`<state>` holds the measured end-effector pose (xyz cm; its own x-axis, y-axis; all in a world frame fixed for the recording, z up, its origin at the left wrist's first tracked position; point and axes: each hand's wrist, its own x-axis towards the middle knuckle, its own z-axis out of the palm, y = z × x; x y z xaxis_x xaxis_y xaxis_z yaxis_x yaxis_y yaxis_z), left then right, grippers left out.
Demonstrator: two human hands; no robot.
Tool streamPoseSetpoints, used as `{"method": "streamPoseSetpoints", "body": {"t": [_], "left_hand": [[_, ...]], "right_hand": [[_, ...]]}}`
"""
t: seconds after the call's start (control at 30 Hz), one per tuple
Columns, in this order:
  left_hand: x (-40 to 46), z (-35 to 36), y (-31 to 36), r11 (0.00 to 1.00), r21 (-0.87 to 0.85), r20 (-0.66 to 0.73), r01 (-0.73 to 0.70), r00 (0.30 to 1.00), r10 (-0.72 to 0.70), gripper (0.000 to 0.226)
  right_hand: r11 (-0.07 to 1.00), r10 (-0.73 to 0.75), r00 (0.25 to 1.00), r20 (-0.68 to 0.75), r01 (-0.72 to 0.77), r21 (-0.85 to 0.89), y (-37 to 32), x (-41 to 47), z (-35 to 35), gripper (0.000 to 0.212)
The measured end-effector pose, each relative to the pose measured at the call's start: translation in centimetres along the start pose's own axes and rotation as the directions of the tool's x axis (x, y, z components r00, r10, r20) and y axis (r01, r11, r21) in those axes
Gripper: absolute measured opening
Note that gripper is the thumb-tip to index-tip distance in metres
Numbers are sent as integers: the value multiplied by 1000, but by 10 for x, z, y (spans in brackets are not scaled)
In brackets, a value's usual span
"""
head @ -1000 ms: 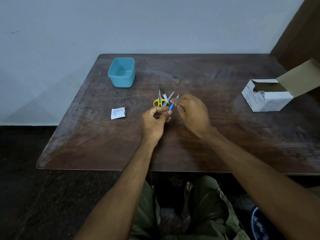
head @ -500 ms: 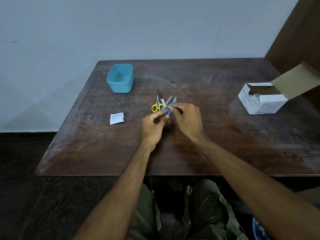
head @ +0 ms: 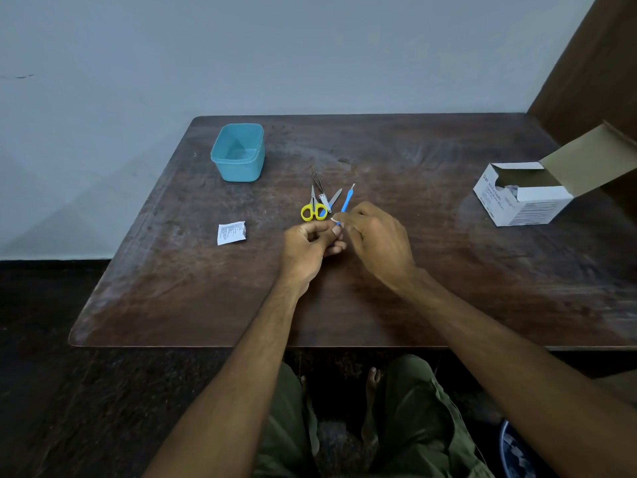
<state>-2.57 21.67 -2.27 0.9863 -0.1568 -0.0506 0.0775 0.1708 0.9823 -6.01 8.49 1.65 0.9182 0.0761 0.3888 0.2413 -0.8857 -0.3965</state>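
Observation:
My left hand (head: pixel 308 248) grips the lower end of a thin blue-handled tool (head: pixel 346 201), whose pale pointed tip angles up and away from me. Against that handle, just above my left fingers, my right hand (head: pixel 375 239) pinches a small white piece (head: pixel 333 219). Both hands hover over the middle of the dark wooden table (head: pixel 448 270). Right behind them lie yellow-handled scissors (head: pixel 313 211), a nail clipper (head: pixel 324 198) and tweezers (head: pixel 317 181).
A torn white packet (head: pixel 231 232) lies left of my hands. A light-blue plastic tub (head: pixel 220 160) stands at the back left. An open white cardboard box (head: pixel 527 205) sits at the right edge, flap raised. The wall runs behind the table.
My right hand has slid down the blue handle toward my left fingers, so more of the shaft and tip shows. The things on the table have not moved.

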Motion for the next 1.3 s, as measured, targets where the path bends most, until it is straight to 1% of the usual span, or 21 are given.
{"method": "streamPoseSetpoints", "body": {"t": [0.13,0.2,0.3,0.37,0.4,0.47,0.53,0.6,0.7,0.77,0.8,0.97,1.03,1.1,1.2,1.23,1.3], "left_hand": [[-1,-1,1,1000,11,12,0,1000,0,10],[-2,-1,2,1000,-2,7,0,1000,0,10],[-3,-3,3,999,-31,-8,-5,1000,4,8],[-3,-2,3,999,-35,2,-9,1000,9,9],[-3,-2,3,999,-32,7,-8,1000,8,10],[-4,-2,3,1000,-25,12,-7,1000,7,11],[-4,-2,4,1000,-18,19,-13,1000,13,12],[-5,-2,3,1000,-15,22,-19,1000,20,13],[-4,-2,3,1000,-13,7,-21,1000,21,12],[-3,-2,2,1000,3,17,-27,999,27,14],[-3,-1,2,999,15,27,-30,999,30,15],[-4,0,0,997,72,61,-36,998,31,16],[-5,-2,0,996,74,78,-45,996,39,18],[-5,-4,1,994,84,94,-64,994,56,20],[-4,-4,2,989,116,118,-86,990,72,22],[-4,-3,2,987,133,118,-87,990,71,22],[-5,-2,2,981,175,115,-82,991,63,21]], "right_hand": [[998,62,996,-62,-62,5,8,14,-6,31],[998,67,996,-58,-65,20,6,14,-4,30],[999,-30,999,15,30,27,-4,1,1,29],[997,-78,997,22,77,23,-4,-4,-1,31],[997,-71,997,18,71,21,-2,-2,-2,33],[999,-14,1000,-4,14,31,5,7,-6,32],[997,49,997,-60,-46,55,10,17,-8,30],[995,63,994,-93,-55,88,11,20,-8,29],[994,-3,1000,-8,4,108,5,10,-2,29],[995,-50,998,44,46,89,3,2,0,29],[996,-45,998,44,41,78,4,2,-1,29],[995,74,997,-29,-72,65,15,21,-10,29],[996,56,998,-8,-55,69,12,19,-9,30],[998,8,999,35,-10,59,5,11,-6,30],[998,-39,998,53,37,41,0,0,-5,29],[999,-36,998,46,34,37,2,2,-6,29],[999,20,1000,17,-21,44,8,12,-8,28]]}}
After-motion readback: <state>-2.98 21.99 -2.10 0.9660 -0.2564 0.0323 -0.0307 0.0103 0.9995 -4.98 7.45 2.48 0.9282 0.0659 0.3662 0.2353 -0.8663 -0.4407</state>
